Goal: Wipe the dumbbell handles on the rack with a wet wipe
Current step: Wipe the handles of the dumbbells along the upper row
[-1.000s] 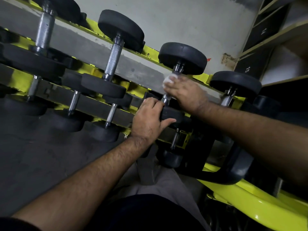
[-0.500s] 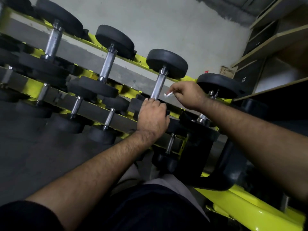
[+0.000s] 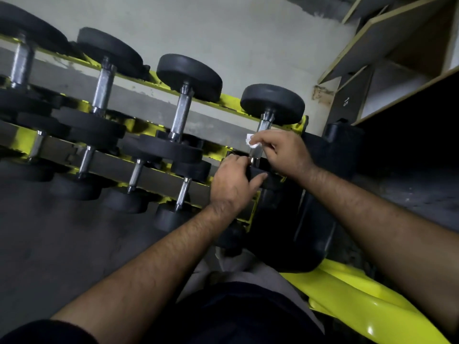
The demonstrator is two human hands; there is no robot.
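Black dumbbells with chrome handles lie in rows on a yellow rack (image 3: 227,100). My right hand (image 3: 283,151) holds a small white wet wipe (image 3: 252,141) against the chrome handle (image 3: 262,134) of the rightmost dumbbell on the upper row. My left hand (image 3: 233,181) grips the near black head (image 3: 260,173) of that same dumbbell, thumb laid along it. The dumbbell's far head (image 3: 273,103) sits against the rack's back rail. The handle of the dumbbell to its left (image 3: 182,115) is bare.
A lower row of smaller dumbbells (image 3: 182,192) sits below on a grey rail. Wooden shelving (image 3: 387,43) stands at the right, close to the rack's end. A yellow frame tube (image 3: 360,301) and a large black weight (image 3: 313,219) are near my legs.
Both hands have shifted one dumbbell to the right: the left from the third dumbbell's near head to the rightmost one's, the right with the wipe onto the rightmost handle.
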